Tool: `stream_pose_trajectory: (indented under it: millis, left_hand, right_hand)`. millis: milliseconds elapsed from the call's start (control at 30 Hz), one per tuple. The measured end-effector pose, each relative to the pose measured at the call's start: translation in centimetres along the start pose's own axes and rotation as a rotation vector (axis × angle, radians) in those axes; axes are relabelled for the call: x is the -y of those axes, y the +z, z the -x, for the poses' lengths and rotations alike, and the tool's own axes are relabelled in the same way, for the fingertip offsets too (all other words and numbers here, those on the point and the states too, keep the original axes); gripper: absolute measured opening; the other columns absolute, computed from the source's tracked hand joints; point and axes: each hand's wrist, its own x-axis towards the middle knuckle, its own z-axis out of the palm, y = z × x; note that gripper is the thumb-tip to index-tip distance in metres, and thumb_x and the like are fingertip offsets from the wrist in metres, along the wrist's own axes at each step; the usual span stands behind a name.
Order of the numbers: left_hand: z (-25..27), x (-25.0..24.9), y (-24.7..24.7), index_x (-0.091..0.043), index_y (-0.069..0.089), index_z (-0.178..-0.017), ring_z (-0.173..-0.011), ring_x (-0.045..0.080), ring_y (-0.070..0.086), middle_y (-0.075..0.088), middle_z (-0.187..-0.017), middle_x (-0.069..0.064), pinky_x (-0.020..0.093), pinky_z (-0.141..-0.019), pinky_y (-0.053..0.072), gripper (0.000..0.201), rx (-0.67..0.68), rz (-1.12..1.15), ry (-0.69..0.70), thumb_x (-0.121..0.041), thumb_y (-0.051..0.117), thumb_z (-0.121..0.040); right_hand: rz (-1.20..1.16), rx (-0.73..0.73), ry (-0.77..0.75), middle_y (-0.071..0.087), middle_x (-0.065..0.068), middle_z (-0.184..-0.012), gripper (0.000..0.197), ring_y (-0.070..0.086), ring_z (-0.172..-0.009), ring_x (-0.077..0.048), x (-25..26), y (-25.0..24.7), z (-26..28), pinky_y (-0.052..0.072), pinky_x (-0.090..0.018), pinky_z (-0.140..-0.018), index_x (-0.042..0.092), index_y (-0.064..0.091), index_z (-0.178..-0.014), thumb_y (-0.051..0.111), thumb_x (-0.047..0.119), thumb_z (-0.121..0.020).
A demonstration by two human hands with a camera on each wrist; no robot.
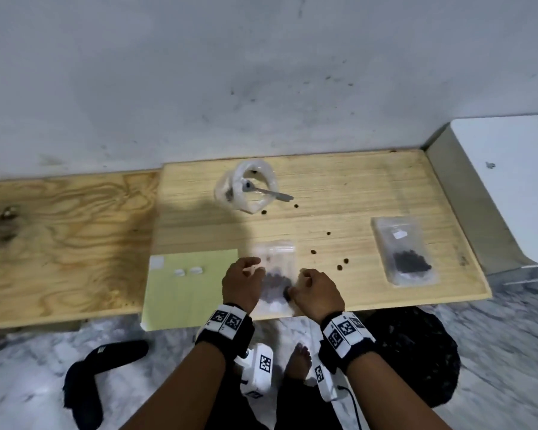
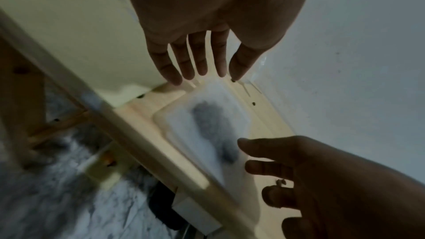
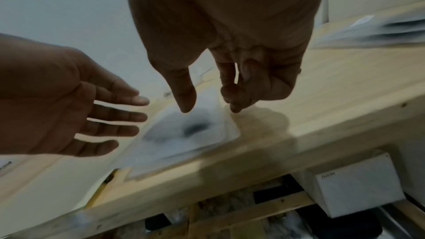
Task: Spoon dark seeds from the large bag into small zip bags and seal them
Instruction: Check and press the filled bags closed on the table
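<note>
a small zip bag [image 1: 275,271] with a clump of dark seeds [image 1: 274,282] inside is seen lying flat near the front edge of the wooden table [image 1: 385,187]. the left hand [image 1: 241,282] is held just left of it, fingers straight and spread, gripping nothing. the right hand [image 1: 319,293] is held just right of it, fingers loosely curled, thumb extended, nothing held. whether either hand touches the bag cannot be told. the large bag [image 1: 246,186] is seen open at the back with a spoon [image 1: 266,191] in its mouth. a filled zip bag [image 1: 404,251] is lying well to the right; loose seeds [image 1: 342,264] are scattered between. a yellow pad [image 1: 190,290] is lying to the left.
</note>
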Motion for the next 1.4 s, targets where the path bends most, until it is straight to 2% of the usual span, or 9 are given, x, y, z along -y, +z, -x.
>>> stream_pose_trajectory:
  millis: [167,333,533,633,767,933,1033,1167,1400]
  left_hand:
    - [1.0,2.8,-1.8,-0.014,0.065,-0.123,-0.114,0.022,0.061,0.065,-0.126,0.006,0.024,-0.094,0.044,0.034,0.14,-0.111,-0.025,-0.015,0.064,-0.089]
    - [1.4,3.0,-1.8,-0.008,0.063,-0.128,-0.119,0.02,0.059,0.063,-0.13,0.008,0.024,-0.101,0.042,0.039,0.139,-0.048,-0.025,-0.013,0.065,-0.089]
    - [1.4,2.4,-3.9,-0.018,0.072,-0.108,-0.083,0.001,0.062,0.07,-0.11,-0.002,0.004,-0.069,0.043,0.024,0.034,0.092,0.056,-0.008,0.065,-0.088]
    - [0.5,2.0,-6.4,-0.026,0.072,-0.097,-0.088,0.002,0.064,0.071,-0.102,-0.005,0.013,-0.071,0.047,0.02,0.022,0.2,0.091,-0.009,0.067,-0.087]
    - [-1.5,2.1,-10.3,-0.019,0.074,-0.094,-0.092,0.015,0.068,0.073,-0.096,-0.001,0.026,-0.077,0.053,0.025,-0.017,0.401,0.014,0.002,0.062,-0.086]
    - [-4.0,3.1,-16.2,0.007,0.062,-0.114,-0.06,0.009,0.06,0.064,-0.089,0.014,0.014,-0.046,0.046,0.028,-0.114,0.529,0.025,0.014,0.052,-0.09]
    - [-5.3,3.6,-19.3,0.003,0.06,-0.116,-0.042,0.003,0.052,0.058,-0.079,0.014,0.015,-0.039,0.041,0.029,-0.146,0.539,0.017,0.011,0.055,-0.089]
    - [-6.8,4.5,-21.3,-0.006,0.063,-0.115,-0.072,0.021,0.057,0.064,-0.1,0.017,0.019,-0.048,0.047,0.036,-0.167,0.475,0.02,0.014,0.056,-0.085]
    - [-7.6,5.1,-22.0,-0.012,0.067,-0.109,-0.058,0.012,0.052,0.064,-0.088,0.002,0.015,-0.043,0.044,0.035,-0.188,0.404,0.013,0.01,0.058,-0.083]
  right_hand:
    - [0.004,-0.059,0.007,0.065,-0.008,-0.108,0.037,0.061,-0.094,-0.025,1.5,1.7,1.6,0.048,-0.031,-0.078,0.01,0.064,-0.11,0.069,0.036,-0.084]
    - [-0.036,-0.162,-0.01,0.061,-0.006,-0.119,0.046,0.06,-0.108,-0.025,1.5,2.7,1.9,0.05,-0.035,-0.089,0.016,0.061,-0.123,0.067,0.042,-0.086]
    - [-0.272,-0.312,-0.068,0.074,0.002,-0.082,0.008,0.068,-0.071,-0.016,3.4,3.0,2.2,0.055,-0.036,-0.068,0.026,0.059,-0.099,0.059,0.021,-0.093]
    - [-0.309,-0.197,-0.103,0.073,0.003,-0.075,0.012,0.069,-0.07,-0.016,5.6,3.5,1.4,0.053,-0.03,-0.063,0.025,0.062,-0.095,0.057,0.014,-0.093]
    - [-0.319,0.042,-0.159,0.074,-0.001,-0.086,0.015,0.066,-0.075,-0.02,9.3,5.9,0.4,0.053,-0.032,-0.07,0.026,0.067,-0.084,0.059,0.012,-0.085]
    - [-0.303,0.034,-0.171,0.071,0.001,-0.102,0.018,0.065,-0.094,-0.019,12.6,9.9,-0.3,0.049,-0.027,-0.08,0.025,0.07,-0.098,0.055,0.014,-0.094]
    - [-0.141,0.035,-0.143,0.067,0.002,-0.109,0.024,0.063,-0.106,-0.02,13.8,12.1,-0.8,0.044,-0.022,-0.086,0.023,0.067,-0.116,0.058,0.02,-0.094]
    - [0.077,-0.004,-0.14,0.064,0.008,-0.109,0.03,0.062,-0.104,-0.019,15.5,14.0,-1.5,0.043,-0.024,-0.083,0.028,0.064,-0.117,0.064,0.034,-0.088]
    - [0.209,-0.014,-0.149,0.059,0.008,-0.078,0.014,0.058,-0.076,-0.02,17.0,15.3,-2.3,0.046,-0.026,-0.068,0.028,0.062,-0.077,0.057,0.035,-0.088]
